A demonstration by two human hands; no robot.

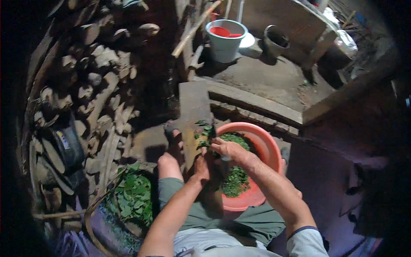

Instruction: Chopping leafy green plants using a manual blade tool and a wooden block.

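A wooden board (194,106) slopes away from me between my legs, with cut green leaves (203,135) on its surface. My left hand (201,165) is low on the board, its fingertips against the leaves and seeming to pinch them. Beside it, at the board's right edge, my right hand (230,149) is closed around what looks like a knife; its dark blade is mostly hidden. Under my right forearm stands a pink plastic basin (273,144), partly filled with finely chopped greens (237,184).
Whole green leaves (133,196) are heaped to my left. Stacked firewood (106,86) lines the left side. Beyond a wooden beam (257,102) stand a pale bucket (224,48) holding a red vessel (220,31) and a dark pot (276,40). A stick (196,29) slants near the bucket.
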